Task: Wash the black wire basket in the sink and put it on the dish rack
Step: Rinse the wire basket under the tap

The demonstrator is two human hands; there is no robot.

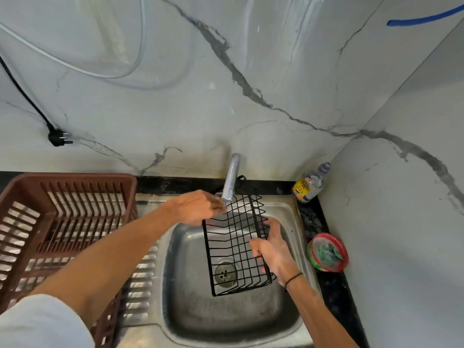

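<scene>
You see a black wire basket (236,244) of thin coated metal, matt. The sink (190,310) is brushed steel, dull and water-stained. The tap (231,180) is shiny metal. On the left, the brown dish rack (57,222) is slatted plastic. The far wall (251,71) is glossy veined marble.

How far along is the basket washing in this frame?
Done: the black wire basket is over the sink. In hand: the right hand grips its right side, and the left hand is at its far corner by the tap; running water is hard to make out. Left: finishing the wash and moving it to the brown dish rack.
</scene>
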